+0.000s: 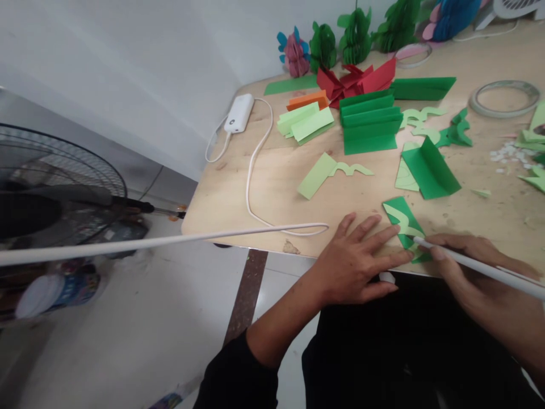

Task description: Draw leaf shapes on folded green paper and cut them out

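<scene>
The left hand (353,267) lies open, its fingers (374,244) spread flat on a green paper cutout (402,218) at the desk's near edge, lower right of frame. The right hand (472,267) clenches a white pen-shaped tool (477,270), tip at the cutout. Folded green paper (370,122) stands upper right on the desk (238,187).

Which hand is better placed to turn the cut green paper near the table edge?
Probably the left hand: it lies open, holds nothing, and its fingers reach onto the cut green paper. The right hand is gripping a white pen-like stick, whose tip is at the paper.
</scene>
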A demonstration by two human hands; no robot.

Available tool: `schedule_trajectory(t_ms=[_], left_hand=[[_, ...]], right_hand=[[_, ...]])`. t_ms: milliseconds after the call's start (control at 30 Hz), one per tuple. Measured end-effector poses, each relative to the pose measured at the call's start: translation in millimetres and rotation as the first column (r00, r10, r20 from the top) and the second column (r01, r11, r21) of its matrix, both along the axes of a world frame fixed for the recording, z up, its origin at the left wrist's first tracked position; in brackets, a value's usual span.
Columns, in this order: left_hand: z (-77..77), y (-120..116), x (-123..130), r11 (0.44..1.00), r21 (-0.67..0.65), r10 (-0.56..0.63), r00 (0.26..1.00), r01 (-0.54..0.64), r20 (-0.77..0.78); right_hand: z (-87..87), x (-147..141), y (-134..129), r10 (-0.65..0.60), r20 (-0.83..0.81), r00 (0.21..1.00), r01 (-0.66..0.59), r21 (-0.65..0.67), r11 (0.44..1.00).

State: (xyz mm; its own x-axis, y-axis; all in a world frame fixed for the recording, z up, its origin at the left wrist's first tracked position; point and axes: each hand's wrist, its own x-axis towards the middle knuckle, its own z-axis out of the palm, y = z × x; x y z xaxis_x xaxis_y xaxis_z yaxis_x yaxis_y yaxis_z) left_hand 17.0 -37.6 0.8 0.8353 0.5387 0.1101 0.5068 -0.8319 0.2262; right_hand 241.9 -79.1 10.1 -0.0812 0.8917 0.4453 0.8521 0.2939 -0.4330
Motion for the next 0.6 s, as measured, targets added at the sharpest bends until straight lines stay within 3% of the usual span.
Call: schedule_trajectory(t_ms=[600], left_hand=[[0.2, 0.9, -0.3, 1.000, -0.006, -0.007, 1.000, 0.007, 0.007]], right_hand=[[1.9, 0.0, -5.1, -0.013, 0.049, 0.999, 0.012, 0.011, 1.000]])
